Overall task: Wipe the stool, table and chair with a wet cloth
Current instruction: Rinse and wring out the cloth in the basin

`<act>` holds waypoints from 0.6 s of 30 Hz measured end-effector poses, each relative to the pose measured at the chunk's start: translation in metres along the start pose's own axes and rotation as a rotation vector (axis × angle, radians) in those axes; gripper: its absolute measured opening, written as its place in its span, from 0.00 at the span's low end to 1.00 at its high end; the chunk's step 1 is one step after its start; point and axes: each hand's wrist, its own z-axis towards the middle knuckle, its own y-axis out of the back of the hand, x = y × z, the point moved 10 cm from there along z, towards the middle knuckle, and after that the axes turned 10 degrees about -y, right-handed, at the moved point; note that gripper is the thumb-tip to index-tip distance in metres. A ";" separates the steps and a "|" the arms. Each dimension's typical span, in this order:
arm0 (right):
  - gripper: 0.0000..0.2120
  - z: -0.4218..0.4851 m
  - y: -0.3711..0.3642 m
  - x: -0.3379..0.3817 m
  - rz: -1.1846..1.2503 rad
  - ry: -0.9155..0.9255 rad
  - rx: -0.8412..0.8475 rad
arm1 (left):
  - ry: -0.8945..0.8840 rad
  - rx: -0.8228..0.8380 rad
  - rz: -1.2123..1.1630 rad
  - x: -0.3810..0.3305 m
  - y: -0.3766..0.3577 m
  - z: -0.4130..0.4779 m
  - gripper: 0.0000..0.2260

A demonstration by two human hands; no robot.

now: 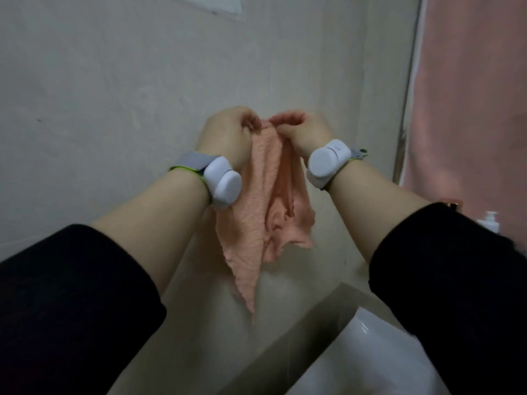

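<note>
A peach-pink cloth hangs crumpled between my two raised hands, in front of a pale wall. My left hand grips its upper left edge with curled fingers. My right hand pinches the upper right edge close beside it. The cloth's lower corner tapers to a point above the ledge. Both wrists carry white bands, and black sleeves cover my forearms. No stool, table or chair is in view.
A white basin lies at the lower right behind a grey ledge. A pink towel or curtain hangs at the right. A white pump bottle stands beside my right arm.
</note>
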 end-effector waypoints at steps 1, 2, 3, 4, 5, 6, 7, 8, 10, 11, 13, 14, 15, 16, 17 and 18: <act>0.14 0.008 0.000 0.006 -0.080 0.040 -0.051 | 0.017 0.009 0.045 0.003 -0.001 0.006 0.14; 0.13 0.016 -0.002 0.009 -0.154 0.068 -0.086 | 0.032 0.041 0.090 0.007 -0.005 0.012 0.14; 0.12 0.022 -0.005 0.009 -0.223 0.083 -0.100 | 0.035 0.089 0.152 0.010 -0.011 0.017 0.13; 0.11 0.027 -0.009 0.005 -0.301 0.094 -0.095 | 0.021 0.146 0.235 0.012 -0.018 0.019 0.13; 0.11 0.029 -0.014 -0.002 -0.374 0.097 -0.085 | -0.007 0.205 0.324 0.012 -0.026 0.018 0.12; 0.11 0.030 -0.016 -0.013 -0.411 0.090 -0.075 | -0.034 0.268 0.405 0.013 -0.037 0.015 0.12; 0.11 0.029 -0.017 -0.025 -0.406 0.069 -0.066 | -0.051 0.329 0.468 0.014 -0.048 0.008 0.13; 0.11 0.026 -0.017 -0.037 -0.378 0.042 -0.055 | -0.053 0.377 0.511 0.015 -0.058 0.000 0.13; 0.12 0.020 -0.017 -0.063 -0.286 -0.011 -0.041 | -0.039 0.395 0.532 0.018 -0.071 -0.017 0.12; 0.12 0.016 -0.017 -0.073 -0.219 -0.029 -0.033 | -0.036 0.377 0.503 0.018 -0.074 -0.023 0.12; 0.12 0.009 -0.019 -0.091 -0.067 -0.075 -0.009 | -0.033 0.370 0.428 0.018 -0.083 -0.036 0.14; 0.12 0.004 -0.022 -0.098 -0.015 -0.102 0.008 | -0.023 0.389 0.406 0.020 -0.089 -0.044 0.19; 0.12 0.000 -0.023 -0.108 0.004 -0.131 0.016 | -0.004 0.419 0.388 0.021 -0.097 -0.053 0.25; 0.12 -0.005 -0.023 -0.118 0.003 -0.169 0.022 | 0.014 0.449 0.378 0.024 -0.105 -0.063 0.30; 0.12 -0.010 -0.023 -0.130 0.003 -0.204 0.029 | 0.021 0.462 0.379 0.025 -0.111 -0.073 0.32; 0.12 -0.017 -0.021 -0.141 0.011 -0.244 0.033 | 0.020 0.475 0.390 0.026 -0.116 -0.083 0.32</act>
